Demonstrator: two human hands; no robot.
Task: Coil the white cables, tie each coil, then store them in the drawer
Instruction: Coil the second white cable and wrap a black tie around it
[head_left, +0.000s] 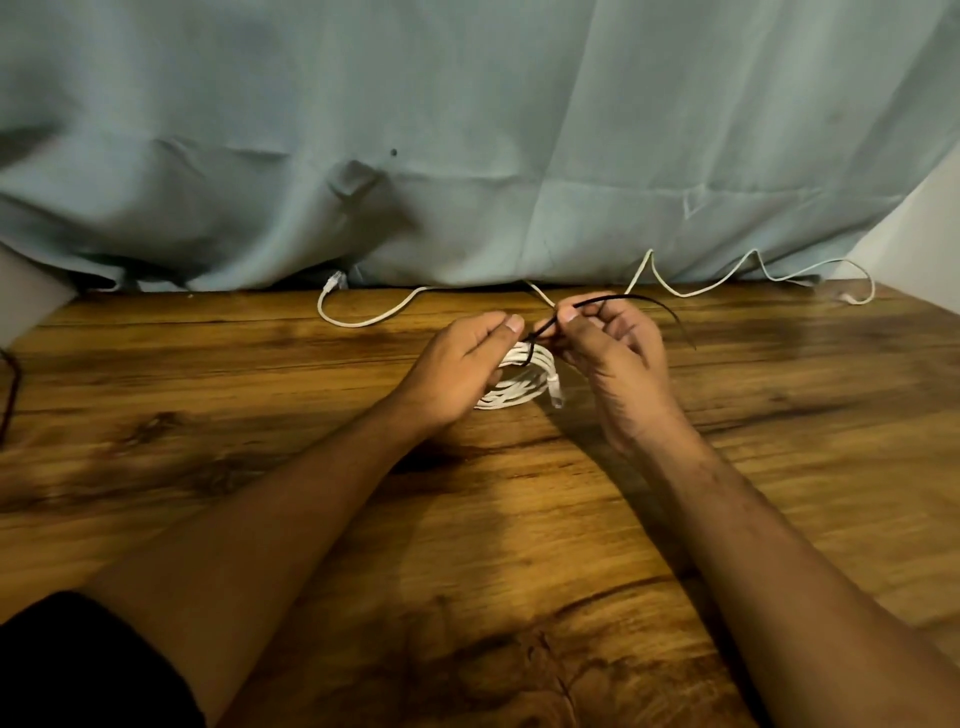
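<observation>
White coil (525, 375) held at table (249, 379) centre, black tie (631, 297) round it
Left hand (464, 361) grips the coil, right hand (610, 353) pinches the tie — second white cable (371, 318) loose by curtain (467, 130)

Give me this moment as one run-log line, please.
step: tying; left hand: holds white coil; right hand: pinches black tie; loose white cable: uncoiled
</observation>
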